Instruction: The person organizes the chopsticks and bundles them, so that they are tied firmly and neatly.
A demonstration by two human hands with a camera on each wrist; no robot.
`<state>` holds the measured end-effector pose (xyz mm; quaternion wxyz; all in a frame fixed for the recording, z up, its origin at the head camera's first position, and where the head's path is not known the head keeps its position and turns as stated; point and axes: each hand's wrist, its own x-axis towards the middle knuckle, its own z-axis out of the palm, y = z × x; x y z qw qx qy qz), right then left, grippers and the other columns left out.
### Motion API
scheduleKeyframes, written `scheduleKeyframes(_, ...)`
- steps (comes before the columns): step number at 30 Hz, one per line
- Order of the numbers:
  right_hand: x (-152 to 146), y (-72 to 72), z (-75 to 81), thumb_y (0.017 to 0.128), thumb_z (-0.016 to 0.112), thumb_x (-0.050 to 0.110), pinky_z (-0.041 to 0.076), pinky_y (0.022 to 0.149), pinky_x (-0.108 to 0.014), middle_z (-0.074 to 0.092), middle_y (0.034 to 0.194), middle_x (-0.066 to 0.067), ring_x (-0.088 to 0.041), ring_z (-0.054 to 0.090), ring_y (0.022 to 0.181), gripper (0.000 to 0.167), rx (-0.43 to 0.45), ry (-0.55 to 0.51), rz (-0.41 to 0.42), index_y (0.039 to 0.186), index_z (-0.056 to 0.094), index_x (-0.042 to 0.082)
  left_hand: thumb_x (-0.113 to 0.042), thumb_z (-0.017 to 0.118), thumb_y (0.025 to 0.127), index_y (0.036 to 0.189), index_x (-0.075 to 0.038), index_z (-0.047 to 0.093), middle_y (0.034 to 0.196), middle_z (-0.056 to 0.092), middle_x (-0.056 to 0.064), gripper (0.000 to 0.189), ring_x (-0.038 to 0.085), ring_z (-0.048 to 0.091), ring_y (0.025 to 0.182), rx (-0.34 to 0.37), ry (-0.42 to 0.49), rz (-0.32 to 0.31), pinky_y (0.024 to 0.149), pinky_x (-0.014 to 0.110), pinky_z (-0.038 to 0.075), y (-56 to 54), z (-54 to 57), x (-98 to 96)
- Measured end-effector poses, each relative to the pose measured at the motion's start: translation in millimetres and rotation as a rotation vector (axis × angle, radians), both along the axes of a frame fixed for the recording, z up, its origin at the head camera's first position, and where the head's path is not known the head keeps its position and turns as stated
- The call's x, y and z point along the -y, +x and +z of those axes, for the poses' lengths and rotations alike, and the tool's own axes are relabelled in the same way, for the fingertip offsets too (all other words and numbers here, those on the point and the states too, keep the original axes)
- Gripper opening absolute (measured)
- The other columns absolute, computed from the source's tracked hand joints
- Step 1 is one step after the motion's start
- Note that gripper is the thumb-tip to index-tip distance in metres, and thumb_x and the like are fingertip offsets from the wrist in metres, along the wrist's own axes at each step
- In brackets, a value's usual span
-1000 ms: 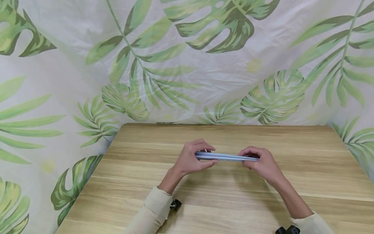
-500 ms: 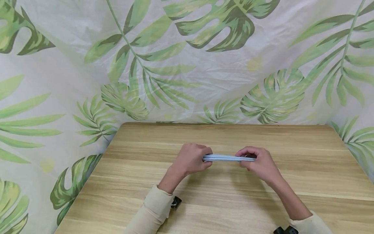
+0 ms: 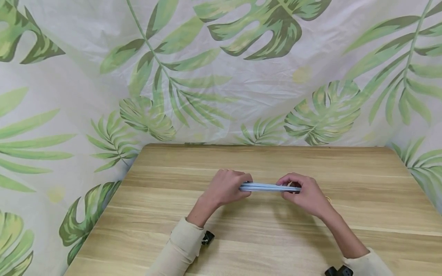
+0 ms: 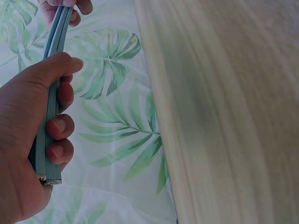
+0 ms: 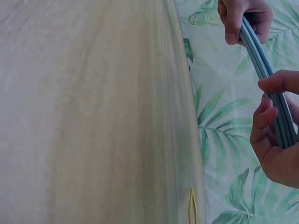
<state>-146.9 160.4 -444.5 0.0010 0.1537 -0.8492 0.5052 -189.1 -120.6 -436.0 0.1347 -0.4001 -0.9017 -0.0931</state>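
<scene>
A bundle of pale blue chopsticks [image 3: 263,187] is held level over the wooden table, between my two hands. My left hand [image 3: 226,187] grips its left end, fingers curled around it. In the left wrist view, the squared, silvery ends of the chopsticks [image 4: 46,168] stick out below the fingers, with the thumb lying along the other side. My right hand [image 3: 307,193] pinches the right end between thumb and fingers. The right wrist view shows the middle stretch of chopsticks [image 5: 254,49] bare between both hands; the far right tips are partly hidden by the right palm.
A thin yellow loop like a rubber band [image 5: 192,205] lies near the table edge, partly hidden behind the right wrist in the head view. Leaf-patterned cloth [image 3: 207,96] hangs behind the wooden table [image 3: 262,245]. Black wrist cameras [image 3: 208,238] sit at both cuffs.
My left hand has gone from a loose, spread hold to a full grip, sliding slightly right and covering the left end. The right hand has shifted a little left, still pinching the chopsticks.
</scene>
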Motion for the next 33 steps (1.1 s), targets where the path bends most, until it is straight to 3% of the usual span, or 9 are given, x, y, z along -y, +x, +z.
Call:
scheduleKeyframes(8,5.9,-1.4,-0.8,0.087,0.079,-0.004,0.053,0.069,-0.025,0.075,0.093,-0.005,-0.010,0.064,0.078,0.022,-0.012,0.012,-0.015,0.104,0.078,0.011,-0.023,0.084,0.088,0.093,-0.021,0.074,0.076,0.070,-0.012,0.011,0.003,0.044,0.056,-0.009,-0.008,0.005,0.052,0.019,0.034,-0.7,1.0,1.5)
scheduleKeyframes(15,-1.8,-3.7,-1.7,0.093,0.080,0.004,0.057,0.082,-0.026,0.077,0.106,-0.004,-0.011,0.070,0.094,0.026,-0.013,0.013,0.046,0.117,0.076,0.012,-0.024,0.086,0.088,0.094,-0.020,0.076,0.077,0.071,-0.012,0.012,0.002,0.043,0.056,0.008,-0.001,0.015,0.052,0.018,0.034,-4.1,4.0,9.9)
scheduleKeyframes(19,-10.0,-2.9,-0.7,0.096,0.081,0.011,0.058,0.091,-0.024,0.073,0.125,-0.014,-0.022,0.070,0.114,0.041,-0.004,-0.012,0.046,0.134,0.068,0.008,-0.025,0.087,0.087,0.095,-0.020,0.077,0.077,0.072,-0.011,0.014,0.002,0.045,0.057,-0.001,0.018,0.016,0.052,0.019,0.037,-5.7,5.5,14.9)
scheduleKeyframes(24,-20.7,1.7,0.8,0.098,0.080,0.023,0.051,0.103,-0.017,0.053,0.158,-0.017,-0.036,0.051,0.146,0.074,-0.002,-0.015,0.048,0.160,0.043,0.007,-0.022,0.087,0.084,0.092,-0.020,0.076,0.075,0.070,-0.011,0.014,0.003,0.046,0.056,-0.024,0.060,0.023,0.052,0.021,0.038,-6.1,9.7,20.4)
scheduleKeyframes(26,-23.0,4.7,0.6,0.099,0.079,0.024,0.049,0.110,-0.025,0.040,0.170,-0.016,-0.039,0.038,0.156,0.087,-0.009,0.000,0.059,0.168,0.029,0.010,-0.021,0.087,0.083,0.092,-0.020,0.076,0.074,0.070,-0.011,0.014,0.003,0.046,0.056,-0.022,0.078,0.026,0.051,0.021,0.038,-5.4,12.1,21.7)
scheduleKeyframes(29,-23.4,9.0,-0.5,0.098,0.078,0.022,0.042,0.120,-0.050,0.020,0.179,-0.016,-0.043,0.022,0.164,0.101,-0.011,-0.010,0.084,0.174,0.011,0.016,-0.020,0.087,0.082,0.092,-0.021,0.076,0.075,0.070,-0.011,0.015,0.003,0.047,0.057,-0.014,0.095,0.035,0.052,0.021,0.038,-4.3,15.1,23.1)
scheduleKeyframes(31,-21.9,11.4,-1.9,0.098,0.077,0.019,0.032,0.121,-0.066,0.009,0.181,-0.016,-0.047,0.014,0.165,0.107,0.002,-0.047,0.100,0.174,0.002,0.022,-0.020,0.087,0.082,0.093,-0.021,0.076,0.076,0.071,-0.012,0.015,0.003,0.048,0.057,-0.008,0.103,0.037,0.052,0.021,0.039,-4.0,16.3,23.3)
scheduleKeyframes(33,-19.6,13.2,-3.6,0.098,0.076,0.018,0.026,0.120,-0.073,0.002,0.182,-0.015,-0.050,0.011,0.165,0.109,0.015,-0.080,0.111,0.174,-0.003,0.026,-0.021,0.087,0.082,0.093,-0.021,0.076,0.076,0.071,-0.012,0.016,0.003,0.049,0.058,0.001,0.109,0.034,0.053,0.021,0.040,-3.7,16.9,22.9)
